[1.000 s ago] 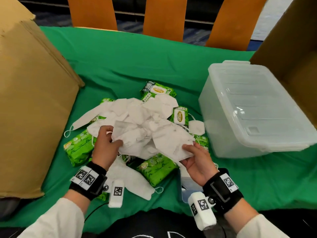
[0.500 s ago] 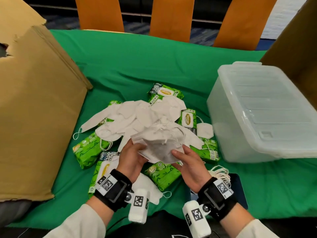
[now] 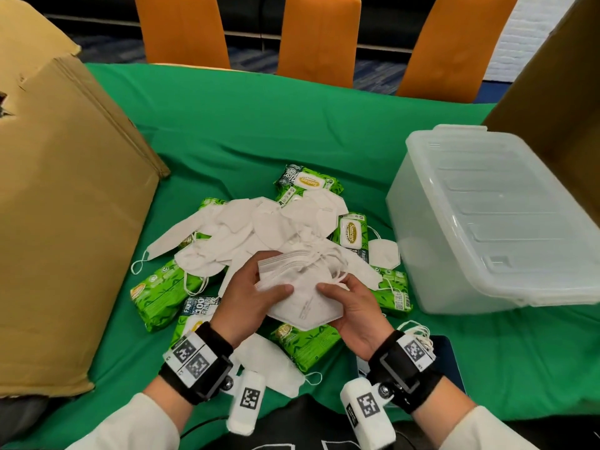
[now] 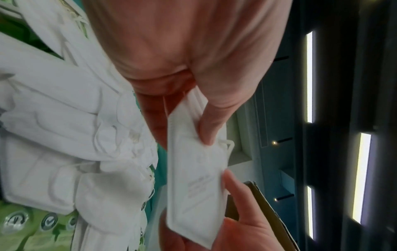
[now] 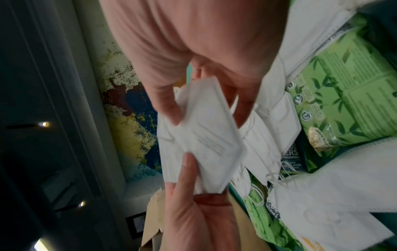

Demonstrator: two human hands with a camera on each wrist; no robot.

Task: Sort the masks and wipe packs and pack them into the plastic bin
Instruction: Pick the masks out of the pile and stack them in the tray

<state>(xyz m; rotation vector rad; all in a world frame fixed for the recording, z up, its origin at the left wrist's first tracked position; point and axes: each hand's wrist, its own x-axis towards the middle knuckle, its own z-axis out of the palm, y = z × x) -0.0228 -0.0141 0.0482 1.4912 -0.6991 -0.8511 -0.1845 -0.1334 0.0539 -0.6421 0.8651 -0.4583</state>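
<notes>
With both the left hand (image 3: 248,295) and the right hand (image 3: 352,308) pinching a small stack of folded white masks (image 3: 300,292) above the mixed pile on the bench (image 3: 259,125), square the edges and free the trailing ear loops (image 3: 334,271) before carrying it to the lidded plastic bin (image 3: 493,222).

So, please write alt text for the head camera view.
Both hands, left hand and right hand, hold a stack of white masks above a pile of masks and green wipe packs on green cloth; a lidded plastic bin stands right.
</notes>
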